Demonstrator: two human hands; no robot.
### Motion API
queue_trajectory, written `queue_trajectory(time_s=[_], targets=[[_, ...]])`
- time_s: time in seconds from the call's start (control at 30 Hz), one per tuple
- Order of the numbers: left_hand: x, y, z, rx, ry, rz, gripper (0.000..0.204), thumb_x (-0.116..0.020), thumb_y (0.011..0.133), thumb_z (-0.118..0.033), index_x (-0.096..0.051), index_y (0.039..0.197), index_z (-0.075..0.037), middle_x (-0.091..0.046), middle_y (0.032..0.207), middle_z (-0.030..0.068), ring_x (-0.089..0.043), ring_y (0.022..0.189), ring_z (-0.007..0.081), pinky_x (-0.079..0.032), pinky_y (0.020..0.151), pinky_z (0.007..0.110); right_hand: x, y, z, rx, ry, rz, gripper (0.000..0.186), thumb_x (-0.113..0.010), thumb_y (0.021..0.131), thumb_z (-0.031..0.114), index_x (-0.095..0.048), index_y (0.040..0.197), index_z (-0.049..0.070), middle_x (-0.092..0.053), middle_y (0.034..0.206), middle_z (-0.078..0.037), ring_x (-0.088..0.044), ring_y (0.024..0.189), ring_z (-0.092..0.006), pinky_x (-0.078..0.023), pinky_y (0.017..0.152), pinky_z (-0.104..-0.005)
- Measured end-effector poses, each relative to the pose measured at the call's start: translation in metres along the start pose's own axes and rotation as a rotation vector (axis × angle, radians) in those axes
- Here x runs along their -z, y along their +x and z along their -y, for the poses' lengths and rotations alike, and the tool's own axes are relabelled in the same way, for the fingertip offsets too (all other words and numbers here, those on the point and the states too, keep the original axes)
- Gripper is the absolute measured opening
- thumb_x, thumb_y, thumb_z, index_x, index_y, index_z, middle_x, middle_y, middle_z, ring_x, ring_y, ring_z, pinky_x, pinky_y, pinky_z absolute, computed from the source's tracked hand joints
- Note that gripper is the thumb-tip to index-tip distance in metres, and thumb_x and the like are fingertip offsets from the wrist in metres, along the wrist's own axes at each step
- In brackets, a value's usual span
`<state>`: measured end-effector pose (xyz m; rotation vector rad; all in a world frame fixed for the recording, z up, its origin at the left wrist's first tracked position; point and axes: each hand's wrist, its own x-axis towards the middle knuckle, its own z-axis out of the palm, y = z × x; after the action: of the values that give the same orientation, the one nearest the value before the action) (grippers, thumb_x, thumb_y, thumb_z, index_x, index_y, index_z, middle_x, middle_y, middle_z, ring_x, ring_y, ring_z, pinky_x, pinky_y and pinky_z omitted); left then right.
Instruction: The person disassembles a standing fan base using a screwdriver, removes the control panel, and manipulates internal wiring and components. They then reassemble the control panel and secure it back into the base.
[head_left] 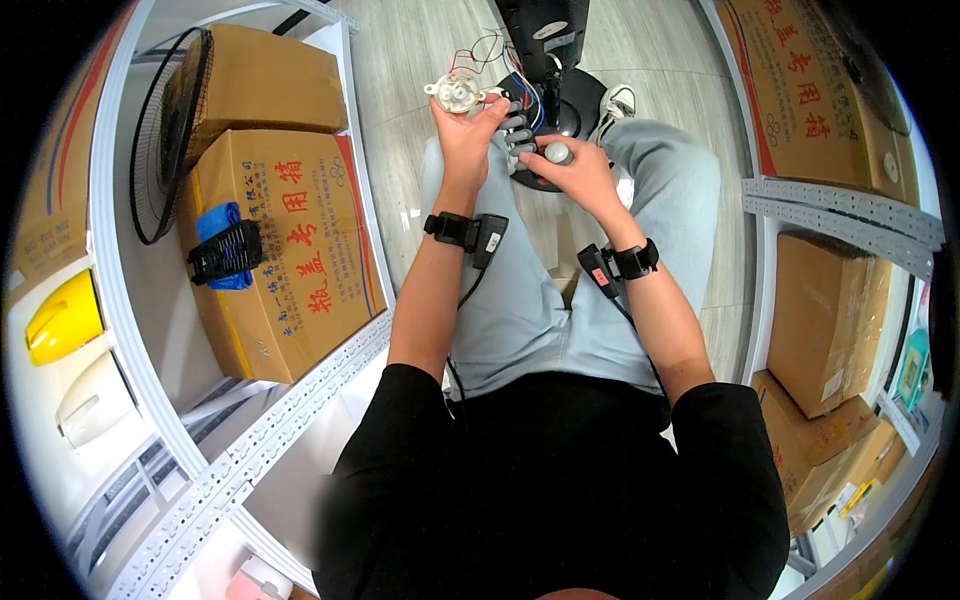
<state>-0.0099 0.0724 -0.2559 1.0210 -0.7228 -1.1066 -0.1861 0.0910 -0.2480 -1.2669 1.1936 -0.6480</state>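
My left hand (470,125) grips a clear, round motor-like part (460,92) with thin red, white and blue wires. Beside it is a row of grey button-like pieces (517,122) on a black fan stand (578,105), whose column rises to the top edge. My right hand (585,175) is closed on a short grey cylinder (558,153) just right of the lowest buttons; whether it is a tool handle or a knob I cannot tell, and its far end is hidden.
I sit between metal shelving (160,340) holding cardboard boxes (270,260) on both sides. At left are a round wire grille (145,180), a black-and-blue item (225,250), and yellow (62,315) and white plastic pieces (92,398). My legs (665,190) flank the stand.
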Motion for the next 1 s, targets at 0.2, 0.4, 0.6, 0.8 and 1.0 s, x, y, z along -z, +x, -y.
queue_trajectory(time_s=[0.2,0.4,0.6,0.8,1.0], targets=[[0.0,0.001,0.0,0.075,0.001,0.023,0.055,-0.071,0.085,0.005,-0.036,0.123,-0.01,-0.059,0.108,0.0094,-0.063,0.095,0.0177,-0.056,0.079,0.033,0.0,-0.002,0.002,-0.035,0.105,-0.002,0.043,-0.08,0.083,0.032,-0.071,0.109,0.0,-0.071,0.082,-0.002,-0.067,0.067,-0.0077,-0.049,0.059,-0.0214],[0.003,0.0,0.0,0.118,-0.125,0.09,0.056,-0.071,0.085,0.005,-0.035,0.125,-0.011,-0.059,0.111,0.0091,-0.061,0.101,0.0177,-0.053,0.087,0.035,0.007,0.001,-0.001,-0.075,0.284,0.083,0.039,-0.08,0.084,0.027,-0.07,0.112,0.001,-0.068,0.084,0.0,-0.064,0.071,-0.0058,-0.044,0.057,-0.0201],[0.005,0.001,0.005,0.08,-0.127,0.088,0.058,-0.07,0.084,0.007,-0.035,0.127,-0.01,-0.058,0.113,0.0107,-0.061,0.103,0.0184,-0.052,0.091,0.035,0.007,0.004,-0.01,-0.004,0.204,0.131,0.047,-0.081,0.083,0.025,-0.066,0.119,-0.001,-0.068,0.096,-0.002,-0.066,0.08,-0.0072,-0.047,0.063,-0.0201],[0.004,0.0,0.0,0.112,-0.148,0.113,0.061,-0.072,0.083,0.006,-0.034,0.129,-0.009,-0.058,0.114,0.0115,-0.06,0.108,0.0202,-0.05,0.095,0.037,0.006,0.001,0.002,-0.071,0.213,0.116,0.053,-0.082,0.081,0.025,-0.064,0.121,-0.003,-0.069,0.094,-0.002,-0.068,0.082,-0.0091,-0.048,0.064,-0.0211],[0.006,0.0,0.001,0.113,-0.144,0.134,0.067,-0.075,0.08,0.005,-0.033,0.13,-0.009,-0.057,0.117,0.0131,-0.06,0.11,0.0226,-0.049,0.096,0.038,0.004,-0.001,0.005,-0.032,0.215,0.092,0.053,-0.082,0.082,0.029,-0.065,0.122,-0.002,-0.069,0.089,-0.001,-0.067,0.076,-0.0082,-0.045,0.059,-0.0207]])
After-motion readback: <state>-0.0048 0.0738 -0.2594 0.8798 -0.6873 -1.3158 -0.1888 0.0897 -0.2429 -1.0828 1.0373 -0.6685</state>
